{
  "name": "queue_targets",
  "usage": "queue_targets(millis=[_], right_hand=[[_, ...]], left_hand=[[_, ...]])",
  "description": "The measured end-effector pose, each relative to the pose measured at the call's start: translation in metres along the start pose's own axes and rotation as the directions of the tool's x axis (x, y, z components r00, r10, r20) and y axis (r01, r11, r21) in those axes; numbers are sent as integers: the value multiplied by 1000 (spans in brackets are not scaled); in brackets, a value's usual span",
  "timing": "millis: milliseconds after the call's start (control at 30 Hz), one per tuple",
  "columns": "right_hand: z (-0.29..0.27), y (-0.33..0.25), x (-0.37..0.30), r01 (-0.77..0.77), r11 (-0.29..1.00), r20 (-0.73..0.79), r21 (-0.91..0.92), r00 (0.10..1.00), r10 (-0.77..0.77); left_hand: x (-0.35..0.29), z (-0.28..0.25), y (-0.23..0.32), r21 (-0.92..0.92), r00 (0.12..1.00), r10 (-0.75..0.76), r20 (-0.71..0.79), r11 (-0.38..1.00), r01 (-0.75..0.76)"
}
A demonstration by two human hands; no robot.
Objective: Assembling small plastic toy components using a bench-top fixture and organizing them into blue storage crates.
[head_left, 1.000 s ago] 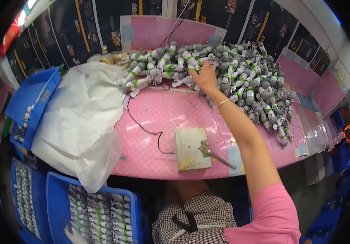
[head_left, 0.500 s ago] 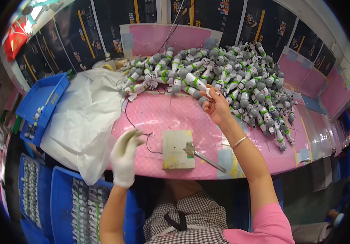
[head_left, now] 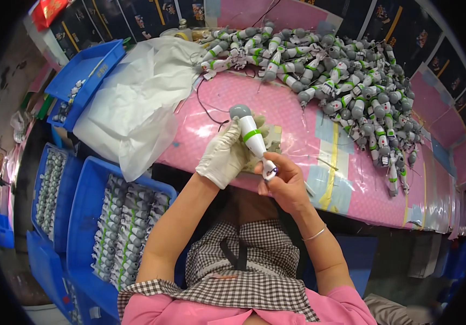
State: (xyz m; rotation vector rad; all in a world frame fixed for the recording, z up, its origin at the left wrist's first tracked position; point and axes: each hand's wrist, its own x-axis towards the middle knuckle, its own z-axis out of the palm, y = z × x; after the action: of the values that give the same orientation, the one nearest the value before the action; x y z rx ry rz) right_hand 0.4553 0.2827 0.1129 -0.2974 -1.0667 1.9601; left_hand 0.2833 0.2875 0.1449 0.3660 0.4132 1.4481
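Note:
In front of my body I hold a white toy limb with a green band and a grey rounded end, tilted with the grey end up. My left hand, in a white glove, is closed around its middle from the left. The bare fingers of my right hand pinch its narrow lower end, where a small white piece shows. Behind my hands a pale block on the bench is mostly covered.
Many similar limbs are heaped along the back and right of the pink bench. A white plastic sheet lies at left beside a tilted blue tray. Below left, a blue crate holds rows of limbs.
My right hand has come back from the heap toward me with a limb. My gloved left hand has moved right and taken hold of it. The view has shifted.

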Motion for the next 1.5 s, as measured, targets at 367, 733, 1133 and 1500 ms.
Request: queue_targets(millis=[367,733,1133,1500], right_hand=[[27,5,0,305,550,242,-777,952,-185],[12,21,-13,23,972,66,-236,998,-7],[45,9,-16,220,545,156,-809,974,-162],[52,9,-19,246,510,208,-824,969,-131]], left_hand=[[-33,-18,6,166,998,53,-26,985,-48],[-48,-8,6,267,982,108,-153,962,-64],[-47,-22,-1,124,989,82,-121,990,-66],[-51,-30,-7,271,984,36,-175,962,13]])
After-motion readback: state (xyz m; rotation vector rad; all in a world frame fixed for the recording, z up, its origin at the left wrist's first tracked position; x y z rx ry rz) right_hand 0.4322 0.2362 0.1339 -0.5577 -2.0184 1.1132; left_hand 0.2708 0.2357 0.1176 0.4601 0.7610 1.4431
